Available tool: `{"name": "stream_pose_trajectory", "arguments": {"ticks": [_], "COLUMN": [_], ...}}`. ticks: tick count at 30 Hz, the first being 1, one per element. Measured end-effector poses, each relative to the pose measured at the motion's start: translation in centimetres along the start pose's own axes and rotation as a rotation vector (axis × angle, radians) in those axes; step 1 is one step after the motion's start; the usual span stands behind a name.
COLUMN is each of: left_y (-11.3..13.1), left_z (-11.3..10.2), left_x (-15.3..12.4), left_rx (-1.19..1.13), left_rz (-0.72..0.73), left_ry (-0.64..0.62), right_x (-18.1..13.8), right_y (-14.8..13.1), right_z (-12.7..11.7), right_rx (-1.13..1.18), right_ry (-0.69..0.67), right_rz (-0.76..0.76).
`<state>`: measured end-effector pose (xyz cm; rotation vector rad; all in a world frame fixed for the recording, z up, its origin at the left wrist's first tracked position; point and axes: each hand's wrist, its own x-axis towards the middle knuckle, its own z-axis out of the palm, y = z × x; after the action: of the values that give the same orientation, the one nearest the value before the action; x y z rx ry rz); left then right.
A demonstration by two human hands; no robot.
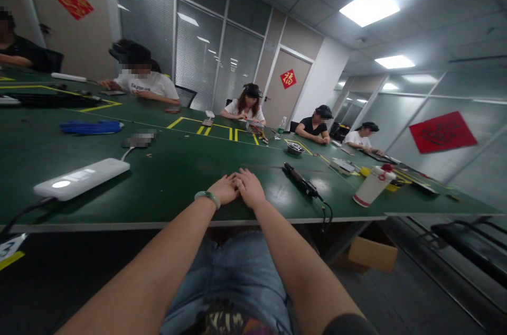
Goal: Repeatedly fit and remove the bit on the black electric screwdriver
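My left hand [225, 189] and my right hand [250, 187] lie flat on the green table [170, 176] near its front edge, fingertips touching each other. Both are empty, with fingers stretched out and close together. A pale green bangle [207, 197] circles my left wrist. A black handheld tool [301, 182] with a cable lies just right of my right hand. A white power strip [81, 178] lies to the left of my left hand.
A white bottle with a red cap [374, 185] stands at the right. Blue gloves [91, 127] lie far left. A metal bowl [295, 148] sits further back. Several people work along the far side. A cardboard box [372, 252] is under the table.
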<state>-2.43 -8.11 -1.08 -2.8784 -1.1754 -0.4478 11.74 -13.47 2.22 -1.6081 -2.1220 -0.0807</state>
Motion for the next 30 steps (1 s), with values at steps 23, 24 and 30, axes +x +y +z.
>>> {"name": "stream_pose_trajectory", "arguments": {"ticks": [23, 24, 30], "left_y": [0.4, 0.4, 0.2], "left_z": [-1.0, -0.9, -0.7], "left_x": [-0.4, -0.3, -0.2], "left_rx": [-0.099, -0.095, -0.11], "left_rz": [-0.061, -0.054, -0.047], "left_ry": [-0.143, -0.144, -0.127], "right_x": [-6.8, -6.6, -5.9], "right_y": [21.6, 22.0, 23.2], "right_z": [-9.9, -10.1, -9.6], "right_rx": [-0.398, -0.393, -0.364], "right_ry": [0.046, 0.029, -0.02], "right_rz": [0.875, 0.855, 0.769]}}
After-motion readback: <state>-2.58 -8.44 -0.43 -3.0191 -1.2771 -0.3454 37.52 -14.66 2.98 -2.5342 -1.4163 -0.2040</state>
